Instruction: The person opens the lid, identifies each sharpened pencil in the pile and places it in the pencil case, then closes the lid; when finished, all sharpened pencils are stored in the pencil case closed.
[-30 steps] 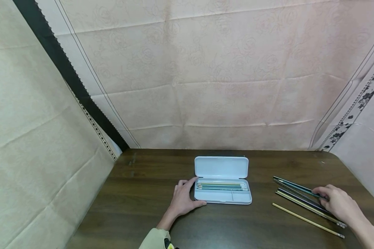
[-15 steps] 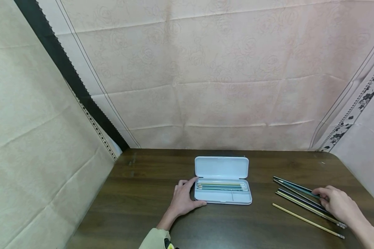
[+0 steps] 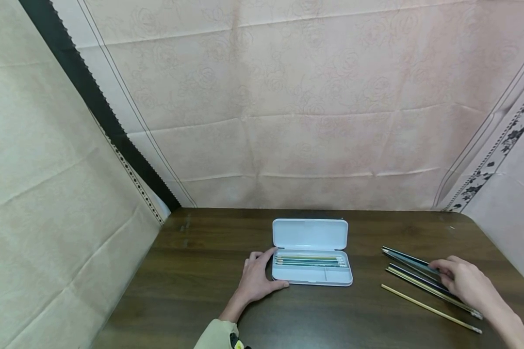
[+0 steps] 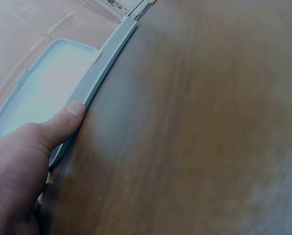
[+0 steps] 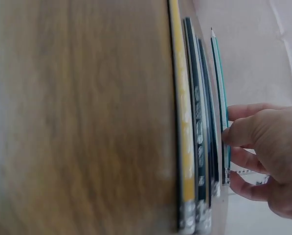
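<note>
A light blue pencil case (image 3: 301, 277) lies with its lid raised on the brown table, several pencils (image 3: 312, 262) in its back compartment. My left hand (image 3: 256, 278) holds the case's left end, thumb at the front edge and fingers at the back corner. In the left wrist view the thumb (image 4: 67, 120) presses the case's front wall. On the right, my right hand (image 3: 465, 283) pinches a green pencil (image 5: 219, 73) near its eraser end, between thumb and fingers. In the right wrist view that pencil stands apart from the other pencils, its sharpened tip pointing away.
Beside the right hand lie several dark and yellowish pencils (image 3: 419, 287), side by side at a slant. A single yellow pencil (image 3: 432, 309) lies nearer the front. Pale patterned cloth (image 3: 314, 116) hangs behind the table (image 3: 209, 252) and along both sides.
The right hand has shifted slightly left and away from the body, bringing the green pencil's rear up a little. The left hand and the case stay where they were.
</note>
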Demonstrator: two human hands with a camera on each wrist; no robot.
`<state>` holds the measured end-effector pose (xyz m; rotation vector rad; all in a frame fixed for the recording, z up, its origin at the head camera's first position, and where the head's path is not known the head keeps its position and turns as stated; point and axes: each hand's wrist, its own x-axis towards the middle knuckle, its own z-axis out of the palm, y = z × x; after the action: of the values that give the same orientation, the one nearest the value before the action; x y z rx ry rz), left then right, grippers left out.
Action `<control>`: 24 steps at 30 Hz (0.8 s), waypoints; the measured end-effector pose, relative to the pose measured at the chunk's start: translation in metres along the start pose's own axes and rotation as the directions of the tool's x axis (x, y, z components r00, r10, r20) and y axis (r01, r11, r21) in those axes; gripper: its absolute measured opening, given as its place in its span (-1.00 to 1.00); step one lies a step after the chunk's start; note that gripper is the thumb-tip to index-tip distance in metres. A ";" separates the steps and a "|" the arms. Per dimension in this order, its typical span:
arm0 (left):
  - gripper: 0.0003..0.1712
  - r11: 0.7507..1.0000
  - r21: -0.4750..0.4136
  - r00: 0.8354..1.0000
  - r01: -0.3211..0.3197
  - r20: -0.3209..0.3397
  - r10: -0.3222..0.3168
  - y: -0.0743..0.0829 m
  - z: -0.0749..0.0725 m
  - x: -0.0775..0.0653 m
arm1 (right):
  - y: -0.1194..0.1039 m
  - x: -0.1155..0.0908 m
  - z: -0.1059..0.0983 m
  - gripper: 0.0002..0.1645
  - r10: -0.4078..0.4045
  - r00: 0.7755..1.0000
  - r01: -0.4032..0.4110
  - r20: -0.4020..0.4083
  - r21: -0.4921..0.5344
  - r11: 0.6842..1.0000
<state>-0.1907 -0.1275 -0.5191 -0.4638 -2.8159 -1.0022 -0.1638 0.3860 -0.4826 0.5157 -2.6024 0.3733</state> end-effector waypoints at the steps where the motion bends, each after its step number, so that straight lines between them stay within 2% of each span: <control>1: 0.11 1.000 0.000 1.000 0.000 0.000 0.000 0.000 0.000 0.000 | -0.002 0.001 0.000 -0.55 -0.006 1.000 0.006 -0.004 0.002 1.000; 16: 0.11 1.000 -0.002 1.000 0.003 0.005 -0.003 0.000 -0.001 0.000 | -0.043 0.027 0.007 -0.51 -0.140 0.987 0.146 -0.075 0.067 0.987; 24: 0.11 1.000 -0.003 1.000 0.003 0.004 -0.003 0.000 0.000 0.001 | -0.064 0.041 0.011 -0.48 -0.190 0.980 0.195 -0.063 0.085 0.977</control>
<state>-0.1913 -0.1277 -0.5191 -0.4627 -2.8202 -1.0072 -0.1753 0.3131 -0.4616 0.7712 -2.4651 0.4350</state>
